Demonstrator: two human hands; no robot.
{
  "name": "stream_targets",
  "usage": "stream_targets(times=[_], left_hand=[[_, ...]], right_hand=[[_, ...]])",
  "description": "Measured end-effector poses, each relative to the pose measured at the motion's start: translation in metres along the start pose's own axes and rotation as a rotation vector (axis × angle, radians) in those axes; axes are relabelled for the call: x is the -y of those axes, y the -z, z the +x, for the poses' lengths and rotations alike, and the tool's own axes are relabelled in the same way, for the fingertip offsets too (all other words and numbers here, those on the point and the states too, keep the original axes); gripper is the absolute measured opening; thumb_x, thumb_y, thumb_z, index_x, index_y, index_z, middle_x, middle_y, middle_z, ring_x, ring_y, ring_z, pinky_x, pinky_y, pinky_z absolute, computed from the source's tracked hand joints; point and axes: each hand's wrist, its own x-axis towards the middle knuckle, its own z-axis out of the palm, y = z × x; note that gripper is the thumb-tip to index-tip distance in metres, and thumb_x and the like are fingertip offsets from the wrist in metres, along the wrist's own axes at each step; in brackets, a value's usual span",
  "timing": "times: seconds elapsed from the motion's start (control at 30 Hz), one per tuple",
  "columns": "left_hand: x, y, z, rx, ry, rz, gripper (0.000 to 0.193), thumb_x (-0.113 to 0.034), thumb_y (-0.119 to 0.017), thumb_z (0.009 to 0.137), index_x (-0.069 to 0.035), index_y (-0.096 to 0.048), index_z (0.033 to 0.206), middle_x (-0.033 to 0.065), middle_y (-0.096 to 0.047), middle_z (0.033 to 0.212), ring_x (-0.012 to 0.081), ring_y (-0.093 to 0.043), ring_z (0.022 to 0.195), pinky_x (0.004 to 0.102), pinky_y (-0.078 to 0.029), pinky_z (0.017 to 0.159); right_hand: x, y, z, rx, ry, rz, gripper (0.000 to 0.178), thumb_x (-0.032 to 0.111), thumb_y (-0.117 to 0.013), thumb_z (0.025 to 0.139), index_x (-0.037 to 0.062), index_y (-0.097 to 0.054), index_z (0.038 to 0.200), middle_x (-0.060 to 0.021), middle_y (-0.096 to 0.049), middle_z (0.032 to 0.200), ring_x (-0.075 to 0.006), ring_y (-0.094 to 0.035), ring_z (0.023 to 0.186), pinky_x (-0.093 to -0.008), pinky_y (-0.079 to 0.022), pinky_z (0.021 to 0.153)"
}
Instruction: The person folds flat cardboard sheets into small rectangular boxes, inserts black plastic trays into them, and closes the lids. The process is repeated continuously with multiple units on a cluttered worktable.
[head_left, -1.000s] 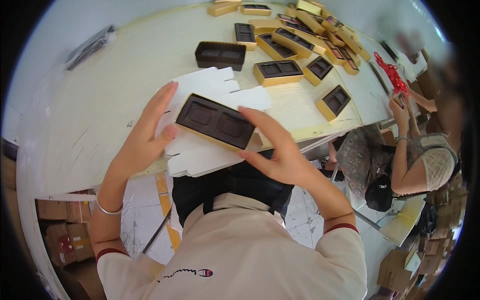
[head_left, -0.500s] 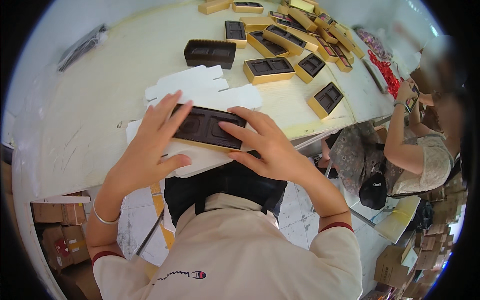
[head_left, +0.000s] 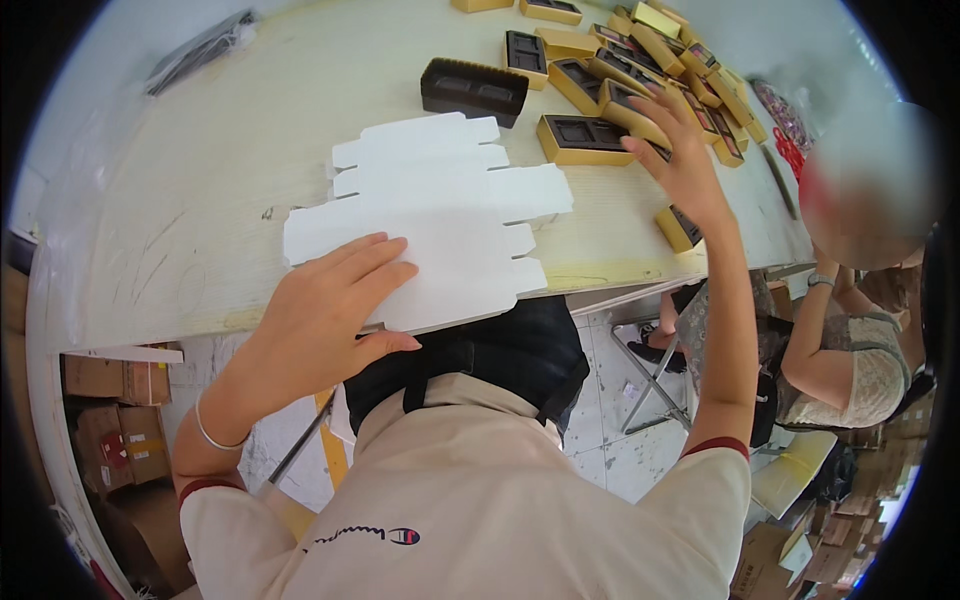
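A flat white die-cut carton blank (head_left: pixel 440 190) with tabbed edges lies at the front of the table. Resting on its near left part is my left hand (head_left: pixel 340 305), fingers stretched out and holding nothing. My right hand (head_left: pixel 685 165) is raised among the gold boxes at the right, its fingers apart. Close to its fingertips is a tilted gold box (head_left: pixel 640 122), partly hidden by the hand. Below that stands a long gold box (head_left: pixel 585 155) with a black two-part insert. A smaller gold box (head_left: pixel 680 228) sits nearer, partly behind my right forearm.
A loose black plastic tray (head_left: pixel 473 95) stands behind the blank. Several gold boxes (head_left: pixel 700 60) are heaped at the far right. A bagged dark stack (head_left: pixel 200 50) lies far left. At the right sits another person (head_left: pixel 830 360). Cardboard cartons (head_left: pixel 135 440) are below the table.
The gold box with the black insert has left the carton blank, which is now uncovered. My right hand has moved up and right to the other boxes; my left hand has settled on the blank.
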Motion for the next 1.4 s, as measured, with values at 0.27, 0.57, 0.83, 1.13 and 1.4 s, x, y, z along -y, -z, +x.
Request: stream_targets(times=[0.27, 0.57, 0.83, 1.13, 1.4], left_hand=[[-0.01, 0.01, 0.011, 0.046, 0.077, -0.048, 0.045, -0.021, -0.08, 0.065, -0.003, -0.063, 0.102, 0.0122, -0.06, 0.115, 0.031, -0.054, 0.102, 0.0382, -0.047, 0.085], [-0.01, 0.031, 0.021, 0.202, 0.101, -0.1, 0.034, -0.016, -0.077, 0.069, 0.001, -0.064, 0.096, 0.0137, -0.062, 0.109, 0.0334, -0.057, 0.095, 0.038, -0.047, 0.083], [-0.021, 0.029, 0.021, 0.128, 0.058, -0.058, 0.027, -0.011, -0.074, 0.072, 0.0, -0.065, 0.095, 0.0156, -0.063, 0.102, 0.0326, -0.058, 0.092, 0.0372, -0.046, 0.081], [0.007, 0.004, 0.037, -0.122, 0.175, 0.007, 0.028, -0.011, -0.074, 0.072, -0.006, -0.065, 0.099, 0.0076, -0.057, 0.097, 0.0257, -0.054, 0.088, 0.0342, -0.046, 0.075], [0.013, 0.0, 0.028, -0.026, -0.08, 0.13, 0.025, -0.014, -0.072, 0.075, -0.002, -0.064, 0.095, 0.0081, -0.056, 0.093, 0.0238, -0.054, 0.086, 0.0343, -0.047, 0.073]], right_hand=[[0.139, -0.019, -0.039, 0.278, 0.406, 0.196, 0.046, 0.03, -0.077, 0.071, 0.0013, -0.062, 0.103, -0.0123, -0.062, 0.106, -0.0311, -0.056, 0.104, -0.0406, -0.042, 0.093], [0.141, -0.002, -0.011, 0.679, 0.309, 0.188, 0.023, 0.024, -0.073, 0.077, 0.0049, -0.064, 0.086, -0.0076, -0.062, 0.097, -0.0277, -0.057, 0.093, -0.0385, -0.042, 0.083], [0.134, -0.012, -0.008, 0.505, 0.32, 0.301, 0.011, 0.015, -0.066, 0.083, 0.0043, -0.065, 0.081, -0.0107, -0.063, 0.079, -0.0336, -0.058, 0.074, -0.0391, -0.045, 0.066], [0.133, -0.051, -0.015, 0.068, 0.364, 0.276, 0.021, 0.01, -0.07, 0.079, 0.0061, -0.062, 0.098, -0.0133, -0.059, 0.102, -0.0292, -0.057, 0.089, -0.0372, -0.046, 0.076], [0.134, -0.055, -0.018, 0.149, 0.605, 0.088, 0.018, 0.013, -0.068, 0.075, 0.0017, -0.06, 0.086, -0.0074, -0.053, 0.088, -0.0231, -0.053, 0.088, -0.0331, -0.044, 0.079]])
